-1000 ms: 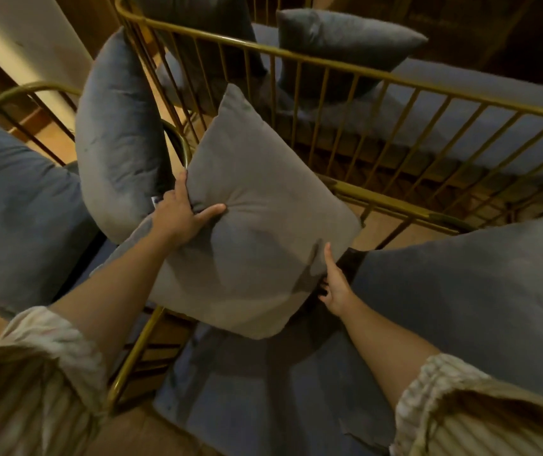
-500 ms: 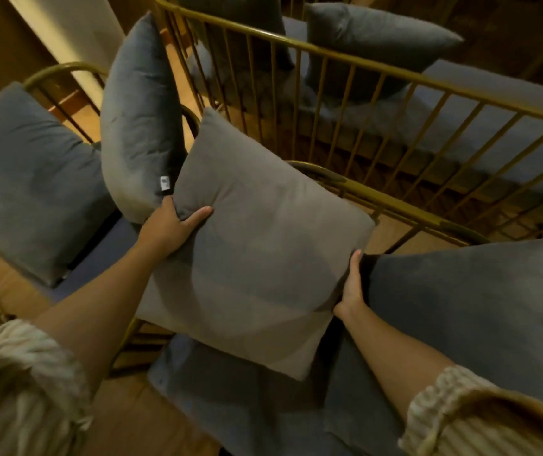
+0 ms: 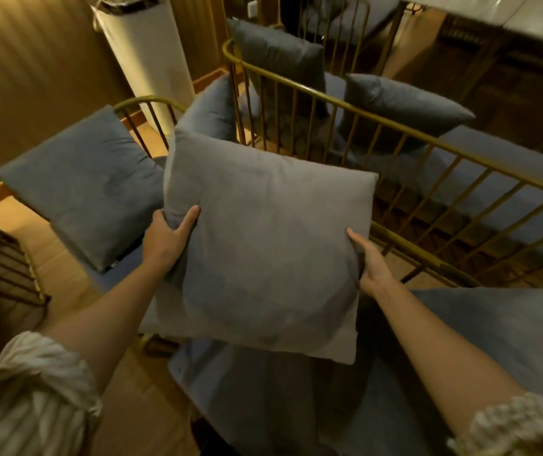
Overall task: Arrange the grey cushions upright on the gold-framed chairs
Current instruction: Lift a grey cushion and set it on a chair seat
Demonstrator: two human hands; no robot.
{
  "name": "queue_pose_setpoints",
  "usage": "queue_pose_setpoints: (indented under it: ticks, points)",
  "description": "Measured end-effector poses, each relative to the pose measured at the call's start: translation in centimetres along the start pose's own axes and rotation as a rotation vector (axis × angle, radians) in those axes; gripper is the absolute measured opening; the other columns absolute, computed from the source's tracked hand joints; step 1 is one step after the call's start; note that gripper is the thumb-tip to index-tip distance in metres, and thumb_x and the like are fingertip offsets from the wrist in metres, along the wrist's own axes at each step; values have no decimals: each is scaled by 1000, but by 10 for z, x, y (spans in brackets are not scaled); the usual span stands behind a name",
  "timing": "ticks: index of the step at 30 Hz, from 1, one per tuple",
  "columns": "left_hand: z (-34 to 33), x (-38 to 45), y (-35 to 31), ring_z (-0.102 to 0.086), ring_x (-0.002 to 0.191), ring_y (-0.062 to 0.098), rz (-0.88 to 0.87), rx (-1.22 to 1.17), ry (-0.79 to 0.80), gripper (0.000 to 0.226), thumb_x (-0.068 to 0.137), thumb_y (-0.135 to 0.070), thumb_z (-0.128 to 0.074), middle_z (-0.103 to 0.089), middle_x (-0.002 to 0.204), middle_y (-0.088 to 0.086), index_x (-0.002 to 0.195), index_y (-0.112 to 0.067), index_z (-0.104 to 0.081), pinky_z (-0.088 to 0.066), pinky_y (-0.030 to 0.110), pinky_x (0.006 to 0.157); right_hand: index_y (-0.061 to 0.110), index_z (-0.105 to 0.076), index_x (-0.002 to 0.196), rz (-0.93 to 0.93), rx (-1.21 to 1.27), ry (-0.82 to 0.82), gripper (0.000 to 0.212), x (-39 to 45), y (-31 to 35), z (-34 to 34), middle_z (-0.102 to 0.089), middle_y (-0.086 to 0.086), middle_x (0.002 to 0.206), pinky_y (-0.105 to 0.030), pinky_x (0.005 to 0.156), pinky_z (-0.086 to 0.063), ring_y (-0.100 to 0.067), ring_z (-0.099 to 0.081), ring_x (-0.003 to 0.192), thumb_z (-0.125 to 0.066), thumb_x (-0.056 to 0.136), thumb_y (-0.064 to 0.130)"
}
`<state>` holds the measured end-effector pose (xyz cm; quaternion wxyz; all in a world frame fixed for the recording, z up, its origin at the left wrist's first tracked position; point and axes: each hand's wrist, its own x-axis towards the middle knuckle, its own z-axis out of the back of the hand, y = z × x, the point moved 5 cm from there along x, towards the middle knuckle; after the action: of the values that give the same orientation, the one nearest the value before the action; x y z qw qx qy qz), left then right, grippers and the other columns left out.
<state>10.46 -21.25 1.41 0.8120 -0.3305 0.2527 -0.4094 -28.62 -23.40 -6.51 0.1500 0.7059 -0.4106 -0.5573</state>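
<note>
- The grey cushion (image 3: 263, 251) is held tilted above the near chair seat (image 3: 263, 406), hiding part of the gold rail (image 3: 428, 255)
- The left hand (image 3: 166, 240) pinches its left edge, thumb in front, fingers hidden behind
- The right hand (image 3: 370, 264) grips the right edge, fingers also hidden

Left hand (image 3: 164, 238) grips grey cushion (image 3: 263, 251) at left edge, thumb on front; right hand (image 3: 370, 268) holds right edge, fingers hidden behind. Second cushion (image 3: 89, 185) left of left hand; gold chair rail (image 3: 428, 146) beyond both hands.
</note>
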Motion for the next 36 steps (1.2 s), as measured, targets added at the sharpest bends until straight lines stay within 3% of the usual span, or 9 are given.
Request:
queue_pose_setpoints:
  ticks: [4,9,13,15,20,23,28,32,36]
  points:
    - [54,42,0,-57,118,38,3,-79,-56,76,83,-71,-55,-60,128,20,122,-6,-51,-46,48,97,17,-51,143,185,-148,49,66,-1,50,-75,-69,-4,125,-40,89,-54,-27,-65,114,-78,82,21]
    - [125,102,17,-52,124,36,55,-150,-94,84,86,-72,-49,-55,134,18,132,-3,-45,-40,42,95,21,-39,149,331,-257,167,95,5,75,-189,-60,-6,137,-41,96,-53,-23,-62,116,-87,68,20]
    - [176,168,49,-60,109,37,88,-203,-79,107,71,-92,-38,-62,116,18,122,1,-54,-45,46,87,26,-33,152,378,-347,249,101,23,69,-281,-53,-5,145,-48,108,-47,-27,-54,128,-88,68,19]
    - [196,207,72,-58,117,30,142,-223,-65,112,63,-98,-35,-62,125,9,127,-8,-53,-45,48,100,29,-29,154,391,-401,257,103,40,62,-326,-49,0,147,-46,108,-46,-25,-50,130,-88,70,20]
    - [219,271,97,-30,147,36,256,-257,-54,117,73,-88,-40,-28,162,11,157,-12,-10,-27,53,118,35,-23,156,441,-515,167,112,87,45,-424,-38,-1,158,-54,114,-40,-30,-40,142,-90,66,39]
    - [215,309,112,-26,148,37,283,-261,-12,126,66,-86,-54,-20,164,10,157,-22,5,-25,55,118,27,-22,158,515,-540,96,100,116,37,-463,-36,-4,160,-46,117,-37,-27,-37,144,-83,79,29]
    - [158,326,115,-16,151,33,164,-248,303,129,75,-41,-82,-4,166,9,154,-25,19,-30,43,113,26,-22,158,502,-874,17,88,171,-5,-502,-39,-12,157,-52,120,-31,-36,-36,145,-73,87,27]
    - [88,315,131,14,152,35,90,163,552,158,47,-72,-82,24,164,10,151,-30,28,-6,56,123,34,-9,159,448,-1100,-127,82,183,-39,-494,-35,-13,159,-58,118,-27,-40,-34,145,-60,96,30]
    - [69,303,137,24,150,37,70,274,460,151,54,-70,-81,35,160,9,146,-37,35,-5,66,116,28,-15,160,517,-1118,-111,76,176,-42,-478,-35,-16,159,-52,118,-32,-38,-36,144,-59,98,34]
